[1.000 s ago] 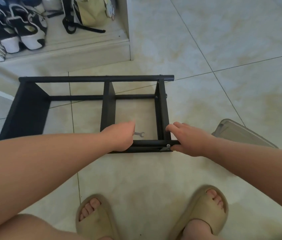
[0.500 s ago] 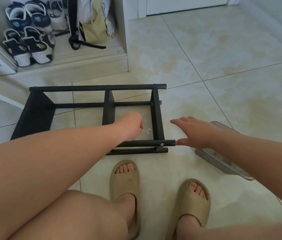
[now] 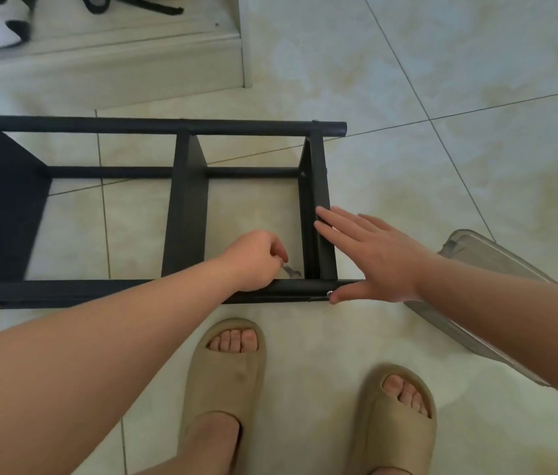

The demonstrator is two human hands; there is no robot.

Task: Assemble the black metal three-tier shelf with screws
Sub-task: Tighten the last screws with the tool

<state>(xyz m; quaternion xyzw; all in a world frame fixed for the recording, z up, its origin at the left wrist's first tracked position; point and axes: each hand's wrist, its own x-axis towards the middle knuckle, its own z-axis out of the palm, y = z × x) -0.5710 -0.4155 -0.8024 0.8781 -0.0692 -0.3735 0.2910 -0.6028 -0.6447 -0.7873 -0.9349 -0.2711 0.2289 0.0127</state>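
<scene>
Now, in the head view, the black shelf (image 3: 186, 207) is lying on its side on the floor (image 3: 356, 70), right in front of the person's feet. The left hand (image 3: 257, 260) is reaching over the near bar, and its grip is pinching a small wrench (image 3: 292, 271) just inside the frame. The right hand (image 3: 377, 258) is lying flat on the end panel. Its grip is loose and holding nothing, and the thumb is just beside a silver screw (image 3: 329, 293). To do this step well, I think the flat hand should be pressing down hard so the shelf is not sliding. Meanwhile the wrench should be fitting snugly at that screw's corner and turning slowly. A clear box (image 3: 486, 258) is sitting near, on the right.
</scene>
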